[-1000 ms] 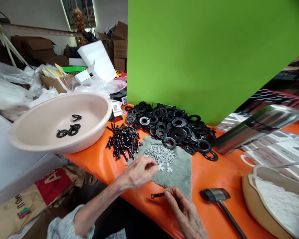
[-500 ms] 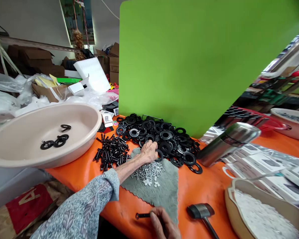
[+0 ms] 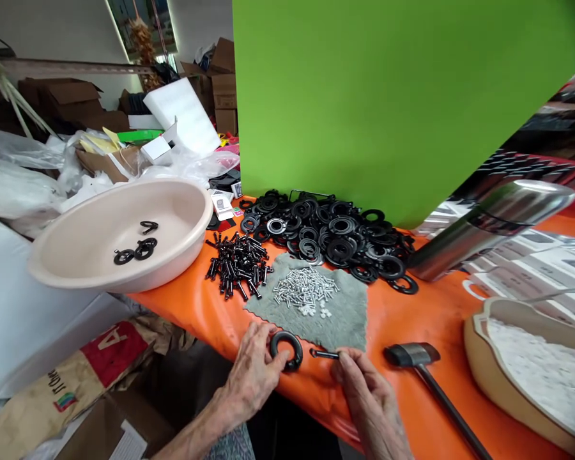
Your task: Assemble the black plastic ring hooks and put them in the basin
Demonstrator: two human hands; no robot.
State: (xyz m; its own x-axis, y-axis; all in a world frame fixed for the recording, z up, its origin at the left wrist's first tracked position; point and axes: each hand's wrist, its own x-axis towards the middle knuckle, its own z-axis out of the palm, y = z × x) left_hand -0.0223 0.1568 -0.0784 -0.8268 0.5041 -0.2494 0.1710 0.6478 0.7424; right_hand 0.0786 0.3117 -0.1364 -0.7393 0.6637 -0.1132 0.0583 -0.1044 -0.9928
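Note:
My left hand (image 3: 255,367) is closed on a black ring (image 3: 294,350), gripping its left side near the table's front edge. Just right of it, my right hand (image 3: 371,396) pinches a small black rod-like part (image 3: 324,353) with an eyelet at its left end. The rod and ring are close together but apart. Beyond the hands, silver screws (image 3: 306,286) and a few small white pieces (image 3: 322,312) lie on a grey cloth (image 3: 352,313). A heap of black rings (image 3: 330,233) sits behind the cloth, with a pile of similar black rods (image 3: 237,263) to its left.
A beige basin (image 3: 177,268) holding several black ring parts stands at left. To the right are a mallet (image 3: 414,354), a tan tub (image 3: 479,364) of white pieces, a leaning steel flask (image 3: 460,236) and white boxes (image 3: 556,265). A green panel (image 3: 364,96) rises behind.
My left hand has come back from the heap toward the front edge with a black ring. My right hand, still pinching the black rod, now shows higher in view, beside the ring.

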